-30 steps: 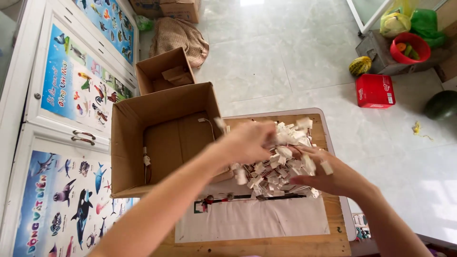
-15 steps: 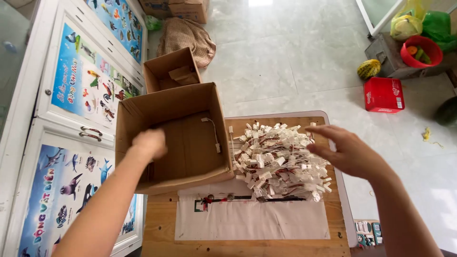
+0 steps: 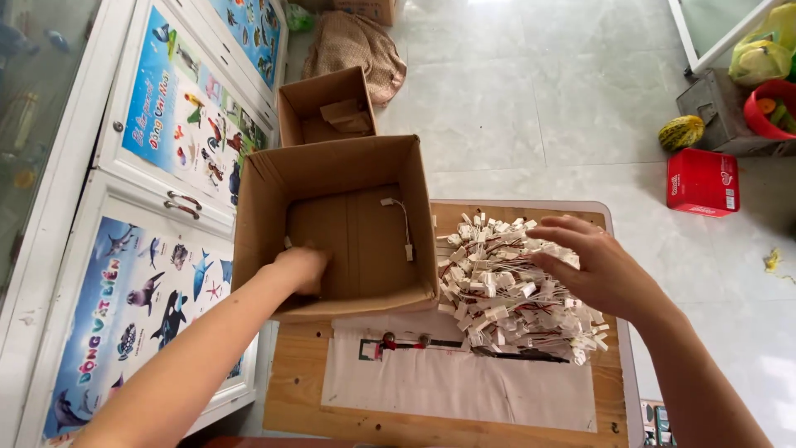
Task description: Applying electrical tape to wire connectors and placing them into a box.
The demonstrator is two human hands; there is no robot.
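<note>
Head view, left hand: the left hand (image 3: 300, 270) reaches down inside the large cardboard box (image 3: 257, 216), resting on its floor near the front left corner; its fingers are curled under and hidden, so whether they grip anything cannot be told.
Head view, box contents: a single white connector with a thin lead (image 3: 406, 228) lies on the box floor, well apart from the left fingers, toward the right wall.
Head view, right hand: the right hand (image 3: 599, 270) lies over the heap of white wired connectors (image 3: 497, 290), fingers (image 3: 557, 236) spread apart, tips touching the top of the heap, clamped on nothing visible.
Head view, heap: it sits on the wooden worktop (image 3: 307, 398), just right of the box, partly under the right palm.
Head view, worktop: a pale sheet (image 3: 456, 386) lies nearer the person than both hands.
Head view, floor: a smaller open cardboard box (image 3: 323, 104) stands beyond the large one, far from the fingers.
</note>
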